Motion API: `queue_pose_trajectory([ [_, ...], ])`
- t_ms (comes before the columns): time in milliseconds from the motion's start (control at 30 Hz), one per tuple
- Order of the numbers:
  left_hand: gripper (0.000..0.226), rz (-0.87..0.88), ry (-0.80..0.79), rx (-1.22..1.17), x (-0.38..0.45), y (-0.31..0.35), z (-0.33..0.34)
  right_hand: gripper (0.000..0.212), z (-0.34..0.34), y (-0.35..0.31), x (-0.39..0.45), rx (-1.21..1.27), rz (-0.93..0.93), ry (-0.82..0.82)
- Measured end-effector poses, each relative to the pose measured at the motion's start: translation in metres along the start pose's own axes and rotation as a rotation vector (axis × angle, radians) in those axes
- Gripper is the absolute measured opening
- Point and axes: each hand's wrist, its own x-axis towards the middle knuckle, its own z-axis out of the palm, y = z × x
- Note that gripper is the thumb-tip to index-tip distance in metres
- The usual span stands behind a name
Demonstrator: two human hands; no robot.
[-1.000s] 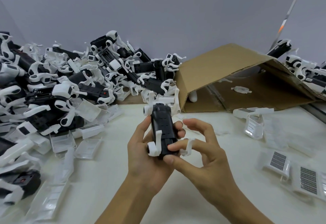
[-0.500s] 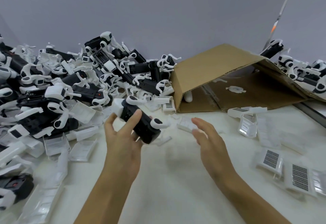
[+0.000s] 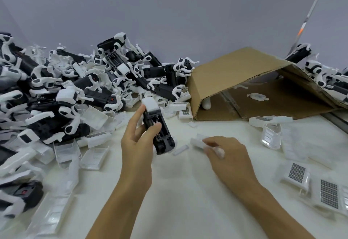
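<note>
Left hand [image 3: 135,144] grips the black body [image 3: 164,135] before the cardboard box [image 3: 235,73], long axis pointing just left of the box, while right hand [image 3: 227,157] pinches a small white part [image 3: 195,142] beside its near end.

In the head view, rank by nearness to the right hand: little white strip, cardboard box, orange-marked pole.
1. little white strip, just left of the right hand.
2. cardboard box, farther back.
3. orange-marked pole, far back right.

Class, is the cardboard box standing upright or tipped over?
Tipped on its side. The cardboard box has its mouth facing sideways, and a white plastic part lies on its lower wall.
</note>
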Motion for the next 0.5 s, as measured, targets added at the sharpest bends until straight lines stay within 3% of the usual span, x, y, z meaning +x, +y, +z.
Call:
queue_pose_trajectory([
  [100, 0.046, 0.011, -0.074, 0.078, -0.002, -0.001, 0.002, 0.017, -0.004, -0.007, 0.003, 0.591, 0.18, 0.036],
  [167, 0.046, 0.034, -0.143, 0.141, -0.005, -0.003, 0.004, 0.023, -0.007, -0.013, 0.004, 0.974, 0.267, -0.056],
  [233, 0.045, 0.033, -0.245, 0.167, -0.01, -0.007, 0.007, 0.033, -0.008, -0.016, 0.003, 1.153, 0.301, -0.118],
  [300, 0.046, 0.036, -0.349, 0.179, -0.016, -0.012, 0.012, 0.024, -0.004, -0.019, -0.002, 1.061, 0.26, -0.104],
  [400, 0.056, 0.104, -0.389, 0.239, -0.023, -0.018, 0.017, 0.025, -0.001, -0.019, -0.007, 0.596, 0.11, 0.014],
  [500, 0.067, 0.163, -0.385, 0.294, -0.025, -0.021, 0.017, 0.024, -0.002, -0.018, -0.01, 0.543, 0.09, 0.007],
])
